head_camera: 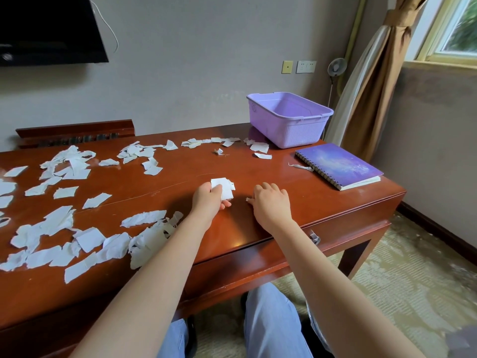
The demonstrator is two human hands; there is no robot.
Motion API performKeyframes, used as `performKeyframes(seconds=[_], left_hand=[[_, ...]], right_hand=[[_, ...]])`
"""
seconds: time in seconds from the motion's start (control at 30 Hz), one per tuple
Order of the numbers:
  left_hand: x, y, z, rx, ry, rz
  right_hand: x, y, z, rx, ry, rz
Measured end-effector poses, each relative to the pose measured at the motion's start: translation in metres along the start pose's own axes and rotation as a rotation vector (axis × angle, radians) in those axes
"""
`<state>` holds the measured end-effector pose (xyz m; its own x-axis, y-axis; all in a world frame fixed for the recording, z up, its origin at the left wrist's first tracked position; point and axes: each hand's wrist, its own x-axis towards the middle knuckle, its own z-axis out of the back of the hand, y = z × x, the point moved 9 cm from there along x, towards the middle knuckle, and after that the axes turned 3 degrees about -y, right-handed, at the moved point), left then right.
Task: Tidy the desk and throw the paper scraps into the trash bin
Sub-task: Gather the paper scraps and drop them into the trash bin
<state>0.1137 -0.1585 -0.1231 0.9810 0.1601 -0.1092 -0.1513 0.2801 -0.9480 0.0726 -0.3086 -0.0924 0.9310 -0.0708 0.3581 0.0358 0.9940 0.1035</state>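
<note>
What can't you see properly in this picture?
All head view:
- Right hand: its back hides the fingertips, so a grip on the tiny scrap is unclear.
- Scraps at left: cut by the frame edge.
- Bin: near wall hides part of its floor.
- Notebook: cover print too small.

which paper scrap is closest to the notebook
The thin curled strip beside the spiral edge of the purple notebook; the rest lie farther away.

Paper scraps [89, 239] are scattered across the left and back of the desk [258, 171]. A bin [296, 135] is set at the back right, with a notebook [338, 165] laid before it.
</note>
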Motion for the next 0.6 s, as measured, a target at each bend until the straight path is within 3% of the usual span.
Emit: performKeyframes(seconds=[0.1, 0.4, 0.6], left_hand=[[0.000, -0.005, 0.015, -0.025, -0.043, -0.007], [0.002, 0.008, 0.140, 0.061, -0.291, -0.105], [-0.003, 0.029, 0.190, 0.078, -0.352, -0.094]], right_hand=[[-0.001, 0.016, 0.004, -0.006, -0.027, 0.023], [-0.003, 0.128, 0.006, 0.370, -0.070, 0.170], [-0.019, 0.178, -0.010, 0.393, -0.040, 0.315]])
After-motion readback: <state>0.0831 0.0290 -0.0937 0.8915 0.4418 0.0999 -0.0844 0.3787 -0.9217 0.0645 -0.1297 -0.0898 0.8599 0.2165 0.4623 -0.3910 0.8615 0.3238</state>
